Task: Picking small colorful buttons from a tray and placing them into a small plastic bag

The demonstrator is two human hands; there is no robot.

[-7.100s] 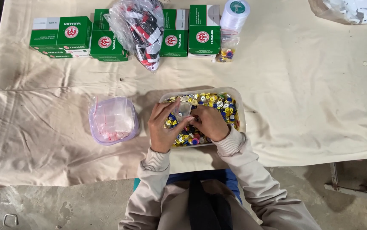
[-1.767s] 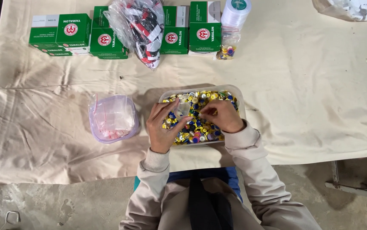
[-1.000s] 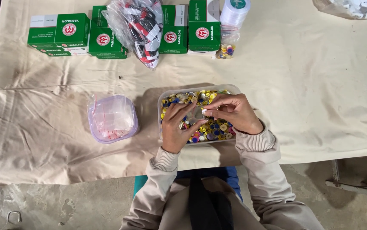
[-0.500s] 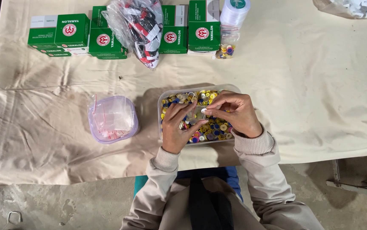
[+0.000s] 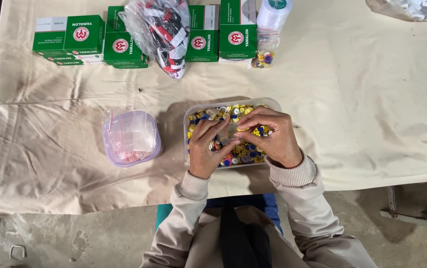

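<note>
Far left there's loads of bare cloth on the counter [image 5: 50, 164], so plenty of room to move that way. Next over is a round clear tub [image 5: 131, 139] with small zip bags in it, sitting well apart from the hands.

The tray [image 5: 189, 130] of coloured buttons is the risky bit imo: its near side sits close to the counter's front edge, so a push from a wrist could slide it toward the person's lap and dump buttons on the concrete floor.

Left hand [image 5: 208, 151] is over the tray, fingers curled and meeting the other hand's fingertips. Right hand [image 5: 272, 135] is the same, its grip pinched nearly closed on something small between them. Could be a button or a little clear bag, can't tell, it's too tiny. If that pinch slips, it just falls back into the pile, no big deal.

Up top, green boxes [image 5: 124, 47], a stuffed plastic bag [image 5: 161, 30] and a thread spool [image 5: 272, 12] crowd the far edge. Right side is wide open cloth.
</note>
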